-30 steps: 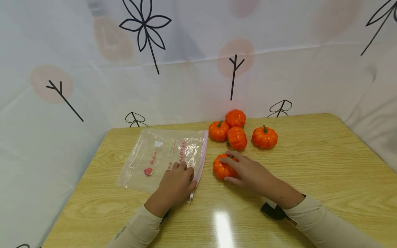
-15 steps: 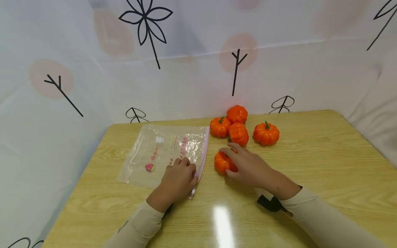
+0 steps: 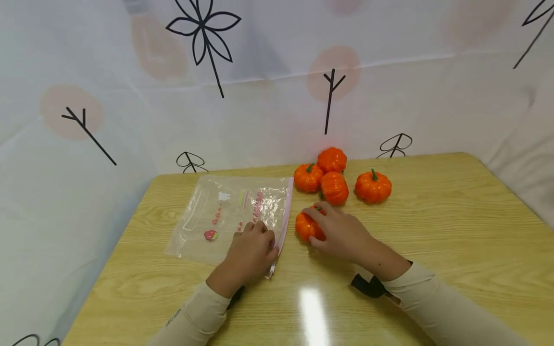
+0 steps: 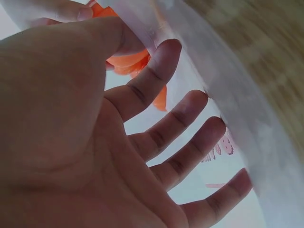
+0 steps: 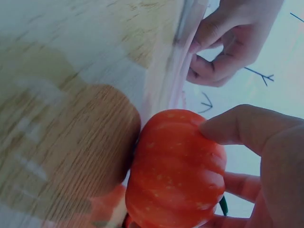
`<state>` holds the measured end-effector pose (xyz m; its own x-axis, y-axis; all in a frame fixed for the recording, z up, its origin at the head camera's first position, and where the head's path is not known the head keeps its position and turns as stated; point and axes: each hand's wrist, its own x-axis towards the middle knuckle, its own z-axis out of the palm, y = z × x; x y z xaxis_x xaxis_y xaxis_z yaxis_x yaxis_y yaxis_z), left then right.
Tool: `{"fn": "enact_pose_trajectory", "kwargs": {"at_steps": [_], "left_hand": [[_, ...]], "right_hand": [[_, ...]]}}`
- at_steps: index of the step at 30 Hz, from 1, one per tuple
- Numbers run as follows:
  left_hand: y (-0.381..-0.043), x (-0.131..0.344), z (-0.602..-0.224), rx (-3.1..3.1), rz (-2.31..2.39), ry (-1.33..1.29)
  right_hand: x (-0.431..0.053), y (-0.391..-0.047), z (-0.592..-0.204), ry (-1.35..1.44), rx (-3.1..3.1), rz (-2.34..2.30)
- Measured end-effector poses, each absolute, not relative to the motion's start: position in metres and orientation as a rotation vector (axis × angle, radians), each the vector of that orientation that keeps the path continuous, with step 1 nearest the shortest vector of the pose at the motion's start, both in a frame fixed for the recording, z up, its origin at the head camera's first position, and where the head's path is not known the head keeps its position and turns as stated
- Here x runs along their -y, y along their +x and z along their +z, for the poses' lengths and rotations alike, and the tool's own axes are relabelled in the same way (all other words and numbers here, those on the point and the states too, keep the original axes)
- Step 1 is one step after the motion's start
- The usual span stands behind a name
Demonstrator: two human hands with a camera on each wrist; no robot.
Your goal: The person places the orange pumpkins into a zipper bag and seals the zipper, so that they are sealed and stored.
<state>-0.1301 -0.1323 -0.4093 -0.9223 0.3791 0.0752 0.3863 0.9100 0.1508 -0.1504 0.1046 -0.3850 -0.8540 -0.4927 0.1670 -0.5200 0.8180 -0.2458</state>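
Note:
In the head view, a clear zip bag with pink prints lies flat on the table. My left hand rests on it near the pink zip edge. Its fingers are spread and slightly bent, with the tips touching the bag in the left wrist view. Right of the bag, my right hand holds a small orange toy pumpkin, which looks on or just above the table. The right wrist view has its thumb on one side of the pumpkin and fingers on the other, partly hidden.
Behind the right hand, three more toy pumpkins sit in a cluster at the back. Another pumpkin with a green stem stands apart to their right. A white printed cloth hangs behind the wooden table.
The right hand has closed further round the near pumpkin, and both have shifted slightly left toward the bag. The left hand stays on the bag. The head view has tilted a little.

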Motion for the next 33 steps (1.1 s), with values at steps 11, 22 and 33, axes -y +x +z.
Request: {"fn": "enact_pose_trajectory", "kwargs": {"at_steps": [11,22,33], "left_hand": [[-0.129,0.131,-0.408,3.047,-0.26,-0.583],[-0.126,0.129,-0.408,2.995,-0.285,-0.6],[-0.128,0.123,-0.403,2.885,-0.338,-0.575]], "right_hand": [[-0.101,-0.151,-0.387,0.83,2.866,0.493],[-0.096,-0.145,-0.384,0.861,2.814,0.632],[-0.092,-0.144,-0.383,0.822,2.765,0.651]]}}
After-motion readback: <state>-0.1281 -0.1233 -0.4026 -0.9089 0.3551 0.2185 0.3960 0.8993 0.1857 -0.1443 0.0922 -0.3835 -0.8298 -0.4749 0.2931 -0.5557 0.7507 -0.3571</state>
